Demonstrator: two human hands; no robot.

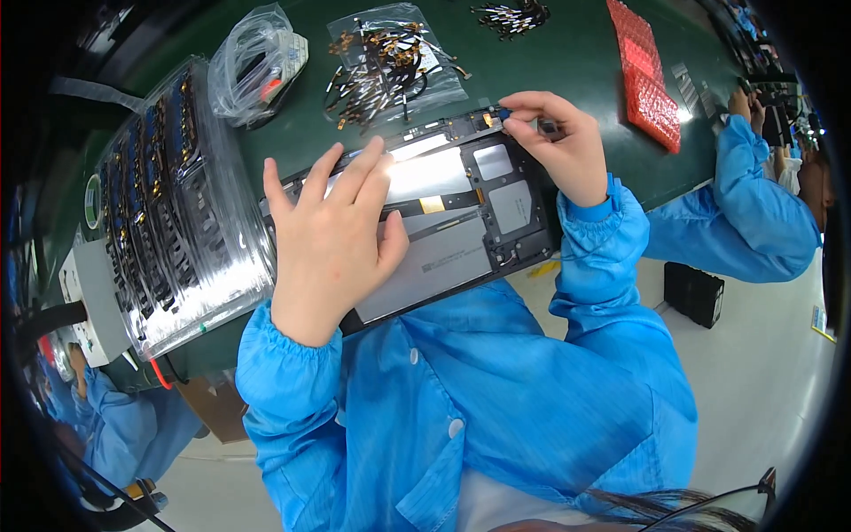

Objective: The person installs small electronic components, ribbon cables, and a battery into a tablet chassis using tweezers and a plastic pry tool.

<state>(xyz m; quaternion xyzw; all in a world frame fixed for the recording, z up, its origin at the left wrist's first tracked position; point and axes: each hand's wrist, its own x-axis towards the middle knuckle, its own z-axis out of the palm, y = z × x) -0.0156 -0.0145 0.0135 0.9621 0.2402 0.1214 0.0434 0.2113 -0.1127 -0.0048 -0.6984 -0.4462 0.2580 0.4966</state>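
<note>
- Two bare hands work over an opened, tablet-like device (452, 253), which sits tilted at the near edge of the green table (567, 53).
- Left hand (330, 239) lies spread wide across it, fingertips toward the far edge, gripping nothing that I can see; firm, even weight should keep the device from sliding.
- Right hand (560, 146) pinches narrowly on a small blue piece (503, 113) at the far right corner; tool or part, I can't tell. A light, square touch suits it.
- I'd keep the left thumb off the dark ribbon cable (456, 202).
</note>
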